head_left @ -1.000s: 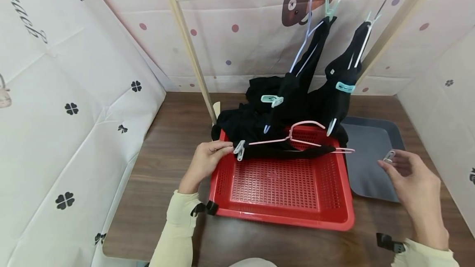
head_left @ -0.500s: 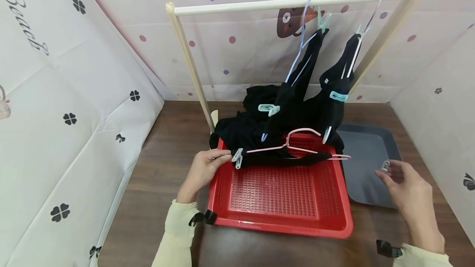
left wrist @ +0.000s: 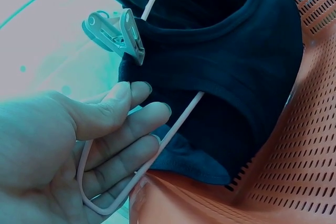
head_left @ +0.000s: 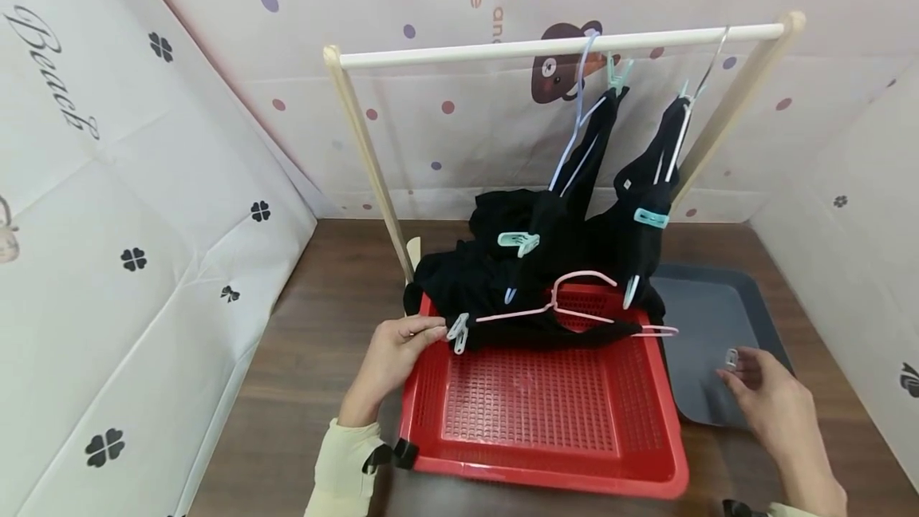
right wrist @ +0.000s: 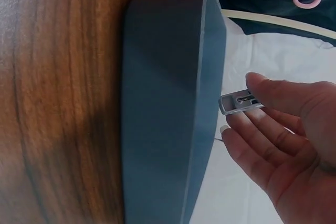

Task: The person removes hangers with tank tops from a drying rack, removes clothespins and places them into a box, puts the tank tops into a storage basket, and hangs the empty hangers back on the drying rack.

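Observation:
My left hand (head_left: 391,357) is at the left edge of the red basket. Its thumb and forefinger pinch the edge of a black garment (left wrist: 210,56), likely a tank top. The end of a pink hanger (left wrist: 181,121) loops across the other fingers and runs inside the garment. Just above the pinch, a pale clothespin (left wrist: 113,30) clips the cloth. Over at the right, my right hand (head_left: 775,409) holds a small grey-white clothespin (right wrist: 239,101) between thumb and fingers, above the grey tray (head_left: 707,317). The hanger's right end (head_left: 656,331) sticks out of the cloth.
The red basket (head_left: 531,461) sits under the garment. Behind it stands a rack with a white rail (head_left: 459,52). Black garments hang there on a blue hanger (head_left: 578,114) and a white hanger (head_left: 678,138), with several turquoise clothespins attached. More black cloth (head_left: 459,274) is heaped at the basket's back.
The head view has tilted upward, so everything sits lower in it. My right hand, holding the clothespin, has shifted slightly left over the tray. The left hand keeps its pinch.

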The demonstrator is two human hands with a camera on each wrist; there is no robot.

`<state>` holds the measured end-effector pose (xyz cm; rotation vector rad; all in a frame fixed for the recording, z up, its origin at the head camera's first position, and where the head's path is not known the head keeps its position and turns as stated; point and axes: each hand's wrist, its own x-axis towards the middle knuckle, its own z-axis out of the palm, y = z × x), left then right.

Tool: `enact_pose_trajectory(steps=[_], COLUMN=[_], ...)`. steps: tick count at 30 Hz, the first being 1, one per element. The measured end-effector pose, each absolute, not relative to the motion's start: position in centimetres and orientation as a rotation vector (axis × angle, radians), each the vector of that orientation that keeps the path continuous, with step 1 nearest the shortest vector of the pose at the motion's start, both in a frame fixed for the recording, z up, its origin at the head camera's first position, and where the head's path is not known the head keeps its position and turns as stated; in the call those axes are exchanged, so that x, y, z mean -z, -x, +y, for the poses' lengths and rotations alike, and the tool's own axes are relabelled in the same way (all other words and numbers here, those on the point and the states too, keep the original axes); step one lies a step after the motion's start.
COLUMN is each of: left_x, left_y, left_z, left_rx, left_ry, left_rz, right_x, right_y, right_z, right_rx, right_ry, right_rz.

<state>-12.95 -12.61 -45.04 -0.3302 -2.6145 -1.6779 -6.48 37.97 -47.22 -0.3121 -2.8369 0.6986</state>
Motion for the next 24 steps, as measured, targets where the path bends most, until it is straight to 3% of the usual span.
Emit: enact_pose_trajectory(steps=[24], left_x=[45.3], left_y=[12.9], left_z=[-12.8], left_rx=[1.730], left_ry=[0.397], left_rz=[-2.562], right_x=[50.0], right_y=[6.6], right_z=[36.7], right_rx=[-0.830], right_ry=[0.599], right_rz=[-2.844])
